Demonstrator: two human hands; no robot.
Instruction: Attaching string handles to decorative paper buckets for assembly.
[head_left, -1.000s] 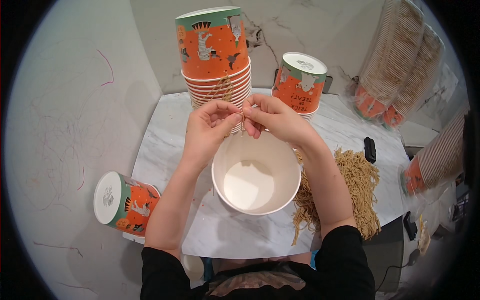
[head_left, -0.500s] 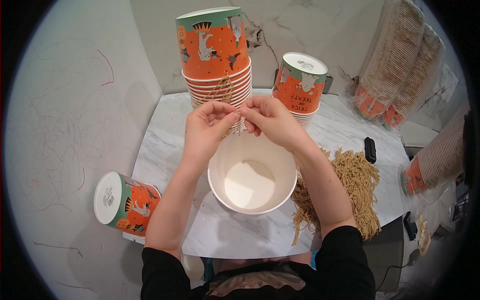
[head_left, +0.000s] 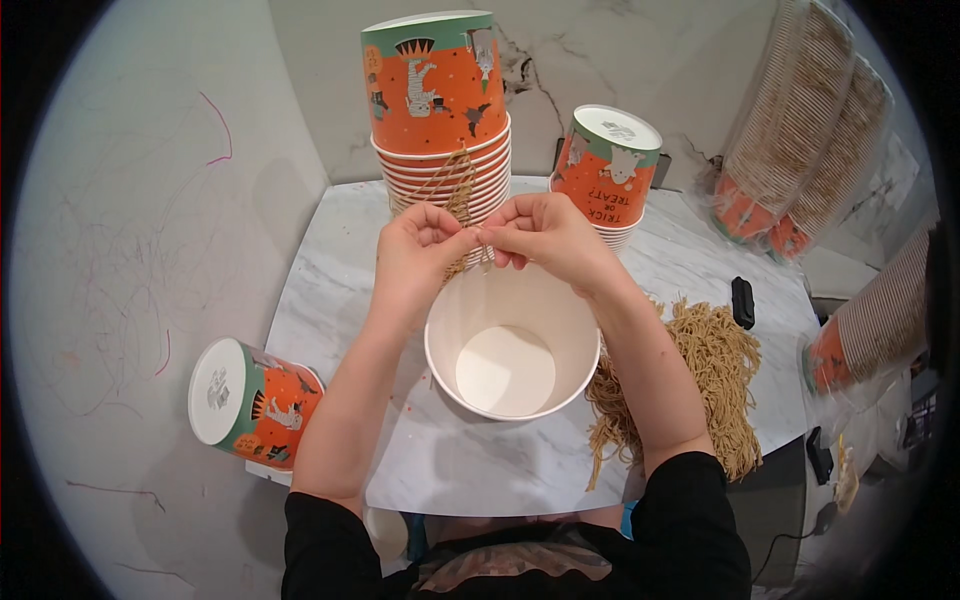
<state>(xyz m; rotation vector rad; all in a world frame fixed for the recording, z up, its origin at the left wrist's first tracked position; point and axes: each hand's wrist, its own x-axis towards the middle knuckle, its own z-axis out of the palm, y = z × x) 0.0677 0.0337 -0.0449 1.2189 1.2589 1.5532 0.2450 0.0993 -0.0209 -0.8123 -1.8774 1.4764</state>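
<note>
Over the far rim of an open white paper bucket [head_left: 572, 325], my left hand [head_left: 412, 250] and my right hand [head_left: 555, 240] meet fingertip to fingertip. Both pinch a thin tan cord [head_left: 487, 252], and its exact shape between the fingers is too small to make out. Behind them, more tan cords [head_left: 460, 180] hang against a tall stack of upturned orange buckets [head_left: 430, 95] printed with Halloween figures. A thick heap of loose tan cords [head_left: 715, 370] lies under and beside my right forearm.
A shorter stack of orange buckets [head_left: 605, 180] stands back right. One bucket [head_left: 265, 410] lies tipped at the table's left edge by the wall. A small black object [head_left: 742, 302] rests right of the heap. Plastic-wrapped bucket stacks [head_left: 790, 130] lean at the far right.
My fingertips have drawn closer together on the cord, and less of its hanging end shows. The open bucket and the tall stack appear slightly further right in view.
</note>
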